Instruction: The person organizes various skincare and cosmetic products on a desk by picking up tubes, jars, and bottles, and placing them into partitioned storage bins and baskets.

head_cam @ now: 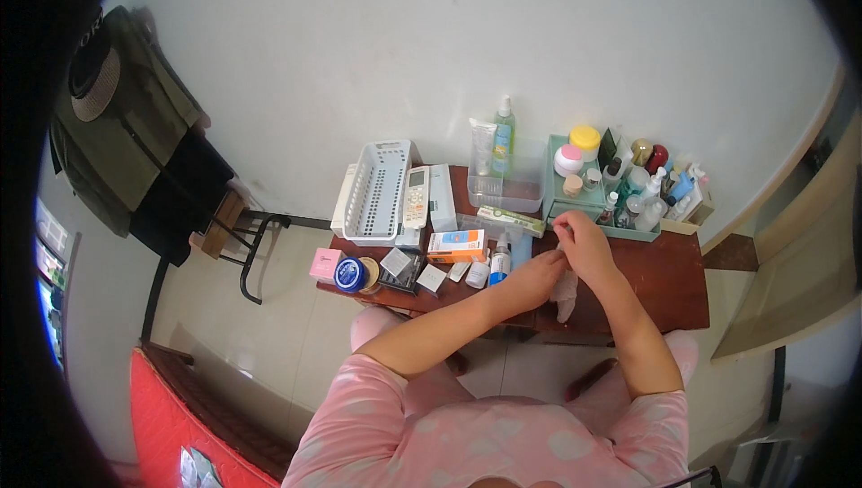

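My left hand [543, 277] is closed around a pale crumpled cloth or wipe [566, 296]. One end of it hangs over the front of the dark red wooden table [646, 286]. Just above, my right hand [582, 239] has its fingers bent together close to the left fingertips. Whether it grips anything is hidden by the fingers. Near the hands stand a white spray bottle with a blue label [500, 266] and a green-and-white box [510, 221]. A mint green drawer organizer [574, 210] with jars on top is right behind them.
Left on the table are a white perforated basket [378, 195], a remote control [416, 197], an orange box [456, 246], a blue-lidded jar [350, 274] and a pink box [326, 264]. A clear bin [506, 202] holds a tube and green bottle. Several bottles fill a green tray [630, 231].
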Motion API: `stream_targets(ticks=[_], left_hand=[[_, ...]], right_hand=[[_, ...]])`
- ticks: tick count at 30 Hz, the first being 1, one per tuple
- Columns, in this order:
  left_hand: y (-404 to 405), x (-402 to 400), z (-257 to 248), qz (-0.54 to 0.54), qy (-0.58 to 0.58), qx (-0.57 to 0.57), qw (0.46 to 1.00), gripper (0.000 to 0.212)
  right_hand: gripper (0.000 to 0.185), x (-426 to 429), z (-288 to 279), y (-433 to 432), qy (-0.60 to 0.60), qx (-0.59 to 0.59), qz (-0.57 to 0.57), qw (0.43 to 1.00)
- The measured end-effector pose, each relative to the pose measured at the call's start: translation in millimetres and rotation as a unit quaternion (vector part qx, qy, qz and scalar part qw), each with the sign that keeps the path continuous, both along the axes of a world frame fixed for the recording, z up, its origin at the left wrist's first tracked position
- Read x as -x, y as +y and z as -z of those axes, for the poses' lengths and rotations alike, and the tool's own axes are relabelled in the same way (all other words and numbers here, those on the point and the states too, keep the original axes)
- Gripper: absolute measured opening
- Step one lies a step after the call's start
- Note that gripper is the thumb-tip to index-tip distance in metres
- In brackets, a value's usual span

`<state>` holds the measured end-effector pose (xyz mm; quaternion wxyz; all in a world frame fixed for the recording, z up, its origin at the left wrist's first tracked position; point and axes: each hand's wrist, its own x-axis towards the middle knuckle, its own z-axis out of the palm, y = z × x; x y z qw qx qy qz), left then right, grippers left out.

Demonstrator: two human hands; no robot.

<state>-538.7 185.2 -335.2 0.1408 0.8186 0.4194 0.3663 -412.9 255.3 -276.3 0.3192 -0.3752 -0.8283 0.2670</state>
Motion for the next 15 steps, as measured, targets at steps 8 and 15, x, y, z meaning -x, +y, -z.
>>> stream_targets(ticks=[8, 15], left_hand=[[14.1, 37.4, -25.2, -0.16, 0.196, 0.052, 0.966, 0.035], [33.9, 57.4, -25.5, -0.249, 0.385, 0.01, 0.889, 0.026]], right_hand=[[0.013, 10.9, 29.4, 10.4, -0.101, -0.081, -0.029, 0.991], [0.022, 39.4, 71.8, 23.2, -0.185, -0.161, -0.056, 0.968]])
